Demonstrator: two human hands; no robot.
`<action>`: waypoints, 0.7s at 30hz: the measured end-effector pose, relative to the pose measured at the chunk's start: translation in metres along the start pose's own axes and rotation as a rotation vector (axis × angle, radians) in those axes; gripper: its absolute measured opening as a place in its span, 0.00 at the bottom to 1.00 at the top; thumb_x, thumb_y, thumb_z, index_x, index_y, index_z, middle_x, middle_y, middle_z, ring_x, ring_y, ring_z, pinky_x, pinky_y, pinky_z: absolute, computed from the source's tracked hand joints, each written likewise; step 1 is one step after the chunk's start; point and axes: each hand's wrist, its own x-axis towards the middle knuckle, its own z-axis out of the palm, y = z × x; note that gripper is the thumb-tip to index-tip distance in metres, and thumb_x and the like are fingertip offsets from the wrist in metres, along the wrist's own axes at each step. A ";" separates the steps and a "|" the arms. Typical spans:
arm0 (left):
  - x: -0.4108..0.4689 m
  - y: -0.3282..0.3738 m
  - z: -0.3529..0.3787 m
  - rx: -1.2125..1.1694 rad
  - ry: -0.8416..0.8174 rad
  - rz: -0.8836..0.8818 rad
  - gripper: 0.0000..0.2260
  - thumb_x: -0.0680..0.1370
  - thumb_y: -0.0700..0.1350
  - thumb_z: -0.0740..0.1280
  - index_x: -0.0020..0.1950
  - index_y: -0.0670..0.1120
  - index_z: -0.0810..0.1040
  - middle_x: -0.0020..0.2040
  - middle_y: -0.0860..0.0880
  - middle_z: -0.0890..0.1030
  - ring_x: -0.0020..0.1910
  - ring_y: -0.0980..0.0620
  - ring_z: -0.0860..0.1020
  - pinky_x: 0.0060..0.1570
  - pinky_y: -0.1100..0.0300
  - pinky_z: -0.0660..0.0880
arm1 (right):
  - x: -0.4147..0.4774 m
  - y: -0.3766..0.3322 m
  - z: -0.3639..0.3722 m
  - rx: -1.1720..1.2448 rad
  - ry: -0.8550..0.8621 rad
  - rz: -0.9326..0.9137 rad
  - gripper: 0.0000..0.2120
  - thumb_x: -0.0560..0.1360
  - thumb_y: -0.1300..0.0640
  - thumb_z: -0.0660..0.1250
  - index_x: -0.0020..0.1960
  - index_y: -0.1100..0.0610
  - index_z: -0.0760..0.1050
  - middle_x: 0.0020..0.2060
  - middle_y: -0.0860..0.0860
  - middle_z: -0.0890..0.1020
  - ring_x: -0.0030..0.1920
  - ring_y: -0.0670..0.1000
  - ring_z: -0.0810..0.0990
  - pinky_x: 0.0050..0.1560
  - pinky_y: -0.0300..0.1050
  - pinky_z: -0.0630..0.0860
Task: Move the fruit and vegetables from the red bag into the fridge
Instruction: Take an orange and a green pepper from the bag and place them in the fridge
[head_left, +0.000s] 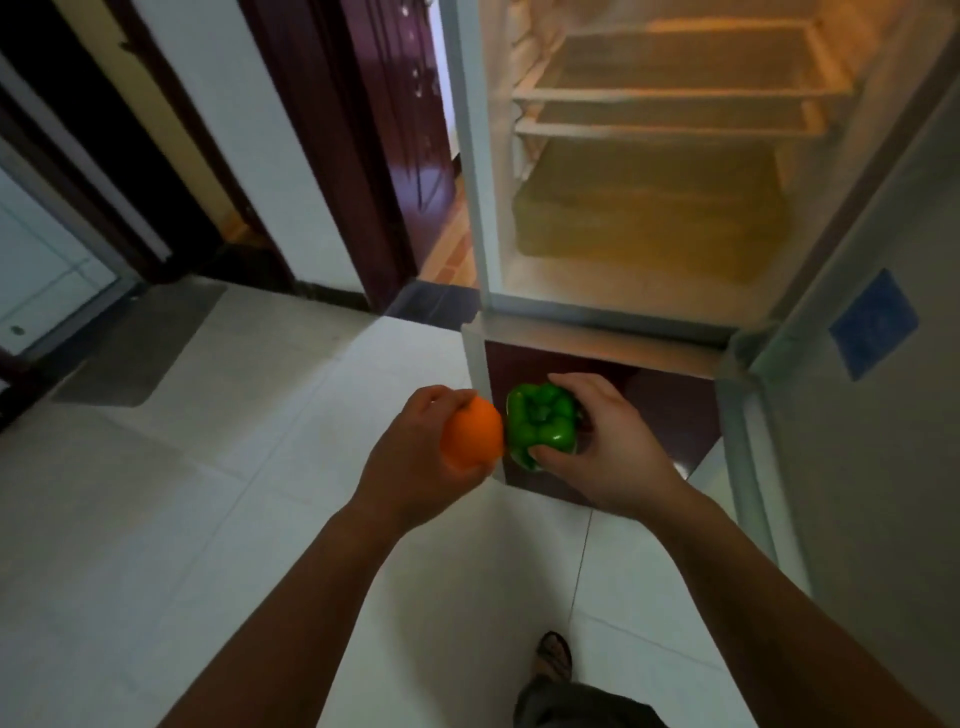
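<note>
My left hand (410, 467) grips an orange (471, 434) from its left side. Right beside it, my right hand (608, 447) holds a shiny green bell pepper (540, 423), stem end up. The two items nearly touch in front of the fridge (478, 208), below its open upper compartment. Inside, lit yellow, are two wire shelves (670, 111) and a clear crisper drawer (649, 218), all bare. The red bag is not in view.
The open fridge door (872, 364) swings out at the right, with a blue sticker on it. The fridge's dark lower door (654, 395) is closed. A dark wooden door frame (332, 156) and a grey mat (140, 343) lie to the left. My foot (553, 654) stands on white floor tiles.
</note>
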 end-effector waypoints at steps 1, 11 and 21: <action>0.019 -0.002 -0.001 -0.001 -0.012 0.020 0.35 0.66 0.56 0.75 0.69 0.51 0.65 0.68 0.48 0.68 0.63 0.48 0.70 0.58 0.55 0.72 | 0.013 0.002 -0.003 -0.002 0.019 0.008 0.35 0.66 0.52 0.75 0.69 0.51 0.64 0.62 0.43 0.67 0.58 0.42 0.68 0.59 0.35 0.68; 0.193 0.002 0.000 -0.096 -0.120 0.172 0.35 0.66 0.56 0.75 0.68 0.56 0.63 0.69 0.54 0.63 0.63 0.52 0.68 0.54 0.59 0.68 | 0.130 0.035 -0.042 -0.052 0.253 0.115 0.34 0.65 0.52 0.76 0.67 0.52 0.66 0.58 0.44 0.69 0.57 0.42 0.70 0.54 0.30 0.68; 0.358 0.040 -0.038 -0.155 -0.128 0.529 0.34 0.66 0.52 0.75 0.69 0.57 0.63 0.69 0.54 0.64 0.62 0.51 0.68 0.54 0.55 0.71 | 0.233 0.025 -0.105 -0.003 0.629 0.190 0.36 0.65 0.54 0.76 0.68 0.52 0.65 0.59 0.45 0.72 0.59 0.44 0.72 0.56 0.41 0.75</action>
